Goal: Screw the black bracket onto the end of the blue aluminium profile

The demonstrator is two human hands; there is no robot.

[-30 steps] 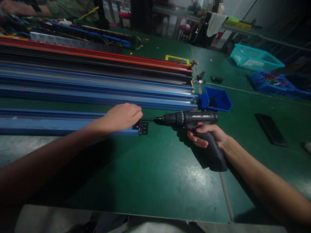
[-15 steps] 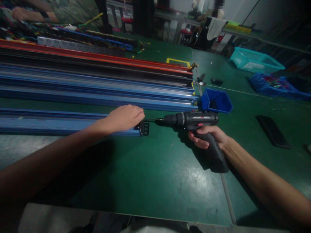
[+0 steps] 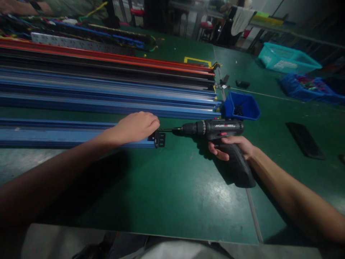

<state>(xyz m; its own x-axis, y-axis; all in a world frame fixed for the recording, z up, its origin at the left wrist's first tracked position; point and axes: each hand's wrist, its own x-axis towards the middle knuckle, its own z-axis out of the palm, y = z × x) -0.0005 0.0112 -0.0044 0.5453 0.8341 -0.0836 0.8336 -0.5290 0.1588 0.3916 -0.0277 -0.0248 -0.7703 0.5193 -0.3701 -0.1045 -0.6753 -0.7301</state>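
Observation:
My right hand point(image 3: 231, 146) is wrapped round the grip of a black cordless drill point(image 3: 225, 127). The drill points left, and its long thin bit point(image 3: 168, 129) reaches the end of a blue metal channel point(image 3: 61, 133). A small black slotted bracket point(image 3: 161, 139) sits at that end of the channel. Over the channel's end lies my left hand point(image 3: 137, 126), fingers curled down round the bracket and the bit's tip. Its fingertips are hidden, and so is the spot where the bit meets the end.
Several long blue, black and red channels point(image 3: 107, 82) lie behind. Right of them stands a blue bin point(image 3: 241, 106) with small dark parts. A teal basket point(image 3: 289, 59), blue trays point(image 3: 307, 88) and a flat black object point(image 3: 304, 140) lie further right. Another person's arm point(image 3: 24, 8) shows at top left.
The view has tilted slightly, so most things sit a little higher in it. Both hands keep their hold, and the drill stays lined up with the channel's end.

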